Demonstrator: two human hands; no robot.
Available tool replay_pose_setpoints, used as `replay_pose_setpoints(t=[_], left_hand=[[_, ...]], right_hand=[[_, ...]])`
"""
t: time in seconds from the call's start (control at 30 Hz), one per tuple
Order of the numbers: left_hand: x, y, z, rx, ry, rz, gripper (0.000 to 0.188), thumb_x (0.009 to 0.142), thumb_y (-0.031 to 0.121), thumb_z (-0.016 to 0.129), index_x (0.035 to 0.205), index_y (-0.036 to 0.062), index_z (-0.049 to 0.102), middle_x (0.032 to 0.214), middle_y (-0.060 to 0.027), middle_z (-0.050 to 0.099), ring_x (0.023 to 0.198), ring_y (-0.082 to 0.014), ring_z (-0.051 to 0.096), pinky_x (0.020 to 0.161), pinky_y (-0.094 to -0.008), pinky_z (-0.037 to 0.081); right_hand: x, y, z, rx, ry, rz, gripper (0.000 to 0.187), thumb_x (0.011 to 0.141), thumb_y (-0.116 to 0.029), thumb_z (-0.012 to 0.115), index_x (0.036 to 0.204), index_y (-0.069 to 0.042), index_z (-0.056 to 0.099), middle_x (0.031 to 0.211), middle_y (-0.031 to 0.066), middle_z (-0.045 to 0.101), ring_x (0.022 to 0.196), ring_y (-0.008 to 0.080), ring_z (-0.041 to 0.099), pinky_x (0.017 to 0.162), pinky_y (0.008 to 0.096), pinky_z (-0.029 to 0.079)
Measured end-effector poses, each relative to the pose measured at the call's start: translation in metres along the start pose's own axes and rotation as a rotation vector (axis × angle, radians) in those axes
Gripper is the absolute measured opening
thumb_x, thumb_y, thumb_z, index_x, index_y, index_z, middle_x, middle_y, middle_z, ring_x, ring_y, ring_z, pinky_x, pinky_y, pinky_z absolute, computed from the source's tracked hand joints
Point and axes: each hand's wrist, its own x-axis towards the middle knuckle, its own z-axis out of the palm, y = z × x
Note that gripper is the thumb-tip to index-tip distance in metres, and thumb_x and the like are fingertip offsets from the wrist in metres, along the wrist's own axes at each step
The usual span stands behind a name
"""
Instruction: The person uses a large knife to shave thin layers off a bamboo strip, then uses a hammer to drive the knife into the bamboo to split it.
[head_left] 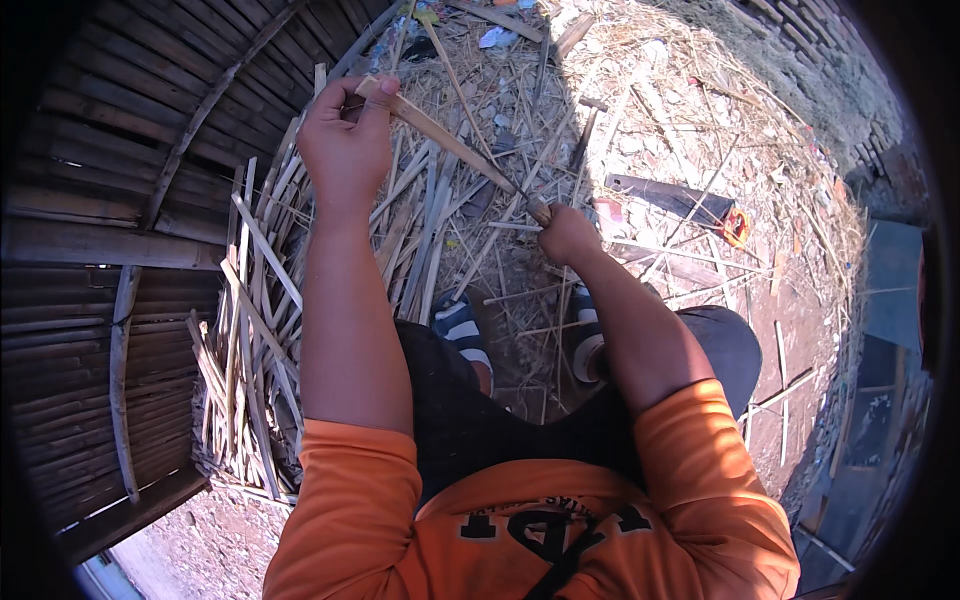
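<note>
My left hand point(348, 150) is raised at the upper left, its thumb and fingers pinching the end of a flat bamboo strip point(440, 135). The strip slants down to the right, toward my other hand. Closed in a fist, my right hand point(570, 238) grips a knife by its wooden handle point(541, 213). Its thin dark blade meets the lower end of the strip; most of the blade is hard to make out.
A handsaw point(670, 197) with an orange handle lies on the debris-strewn ground to the right. Many split bamboo sticks point(262, 340) are heaped at the left, beside a slatted bamboo wall point(130, 110). My sandalled feet point(462, 335) are below my hands.
</note>
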Motion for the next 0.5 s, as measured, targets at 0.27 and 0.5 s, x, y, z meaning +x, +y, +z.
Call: replay_pose_setpoints(t=[0.27, 0.5], left_hand=[[-0.003, -0.012, -0.002, -0.016, -0.009, -0.053, 0.027, 0.091, 0.022, 0.08, 0.098, -0.0018, 0.07, 0.084, -0.0057, 0.072, 0.078, -0.0078, 0.066, 0.069, -0.0251, 0.055], [-0.002, -0.018, -0.011, -0.103, -0.018, -0.062, 0.024, 0.092, 0.02, 0.079, 0.098, -0.0011, 0.07, 0.085, -0.0053, 0.072, 0.078, -0.0078, 0.066, 0.072, -0.0256, 0.056]], right_hand=[[-0.001, 0.032, 0.025, -0.089, -0.179, 0.16, 0.046, 0.08, -0.022, 0.069, 0.121, -0.002, 0.062, 0.113, 0.0267, 0.069, 0.111, 0.0412, 0.066, 0.096, 0.0476, 0.053], [0.028, 0.048, 0.046, -0.036, -0.214, 0.132, 0.032, 0.082, -0.018, 0.071, 0.106, 0.002, 0.069, 0.109, 0.0237, 0.072, 0.106, 0.0381, 0.07, 0.09, 0.0469, 0.055]])
